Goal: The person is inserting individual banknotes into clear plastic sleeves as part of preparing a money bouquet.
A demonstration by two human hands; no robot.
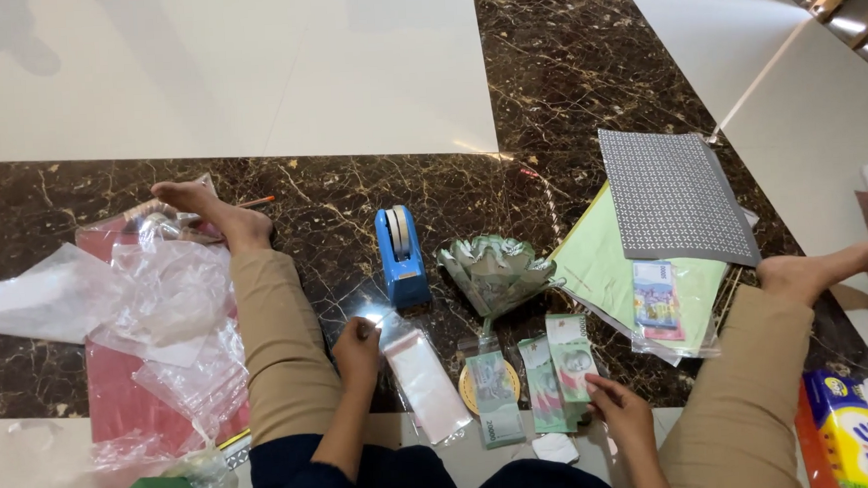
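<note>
1. While the person sits on the floor (564,79) with legs spread, the right hand (621,409) rests nearest the camera, its fingers curled onto the lower edge of a green banknote in a clear sleeve (571,356).
2. Just left of it lie two more sleeved green banknotes (494,394), side by side.
3. The left hand (357,349) pinches the top corner of an empty clear plastic sleeve (423,381) between thumb and fingers, the sleeve lying flat between the legs.
4. By my judgement the step in hand is sleeving notes; the next move calls for opening the sleeve's mouth and sliding a note in straight.
5. Farther off stand a blue tape dispenser (402,256) and a fan of folded notes (495,269).
6. Beyond, right, lie a green sheet (603,260) and a grey patterned sheet (671,194); loose plastic bags (160,298) lie left.
</note>
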